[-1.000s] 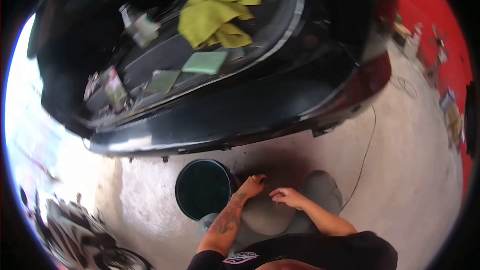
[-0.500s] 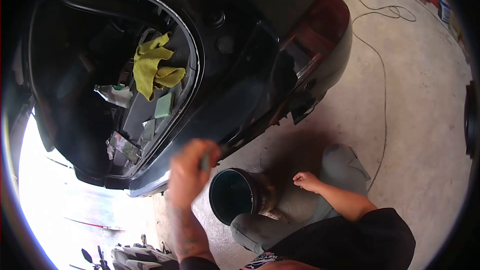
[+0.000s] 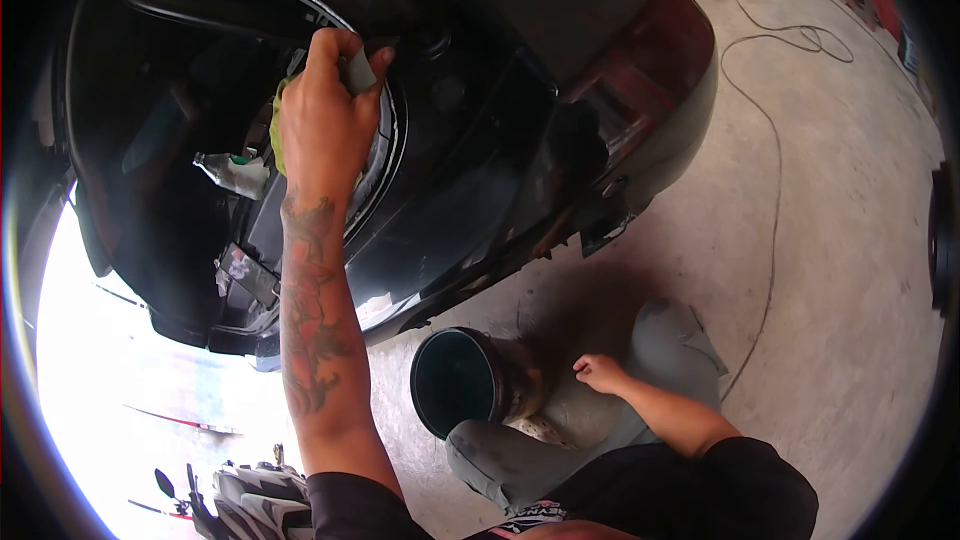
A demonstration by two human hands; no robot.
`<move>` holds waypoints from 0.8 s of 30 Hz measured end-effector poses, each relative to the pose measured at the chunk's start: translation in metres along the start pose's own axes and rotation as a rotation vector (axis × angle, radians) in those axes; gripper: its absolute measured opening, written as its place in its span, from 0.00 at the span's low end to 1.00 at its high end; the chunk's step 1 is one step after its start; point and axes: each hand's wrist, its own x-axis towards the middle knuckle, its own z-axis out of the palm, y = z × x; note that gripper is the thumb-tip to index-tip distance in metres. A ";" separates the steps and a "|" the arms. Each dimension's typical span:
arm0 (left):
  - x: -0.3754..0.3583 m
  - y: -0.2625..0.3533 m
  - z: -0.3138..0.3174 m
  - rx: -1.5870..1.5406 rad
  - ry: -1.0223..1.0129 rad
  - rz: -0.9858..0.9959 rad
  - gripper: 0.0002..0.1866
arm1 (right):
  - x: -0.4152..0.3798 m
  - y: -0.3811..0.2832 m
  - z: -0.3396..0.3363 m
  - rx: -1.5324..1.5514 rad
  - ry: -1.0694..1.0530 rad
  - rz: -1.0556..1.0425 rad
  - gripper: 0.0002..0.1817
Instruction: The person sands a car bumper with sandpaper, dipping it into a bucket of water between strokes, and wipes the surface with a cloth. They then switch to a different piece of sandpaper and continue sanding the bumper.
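the small grey pad (image 3: 358, 70) is pinched in the left hand (image 3: 325, 120) at the black car body (image 3: 480, 170); flat, even pressure is best kept. the right hand (image 3: 600, 372) is loosely curled, empty.

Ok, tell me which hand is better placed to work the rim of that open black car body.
Left. The left hand is raised at the rim, pinching a small grey pad; the right hand rests low on the knee.

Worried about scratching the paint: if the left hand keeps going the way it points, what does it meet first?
Probably the trunk rim: the left hand holds a small grey pad right at that edge. Depth is unclear; it may already touch.
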 end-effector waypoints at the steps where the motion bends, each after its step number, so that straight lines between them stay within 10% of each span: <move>1: 0.000 -0.001 0.001 -0.002 -0.002 -0.007 0.17 | -0.001 -0.004 0.000 -0.017 -0.017 -0.006 0.16; 14: -0.040 -0.014 0.015 0.034 -0.126 -0.163 0.25 | -0.027 -0.050 -0.038 0.125 0.010 -0.216 0.15; 19: -0.016 -0.005 0.013 0.054 -0.008 -0.188 0.27 | -0.111 -0.257 -0.191 -0.025 -0.090 -0.708 0.15; 24: -0.039 -0.013 0.015 0.083 -0.057 -0.206 0.27 | -0.161 -0.451 -0.298 -0.420 0.661 -1.617 0.09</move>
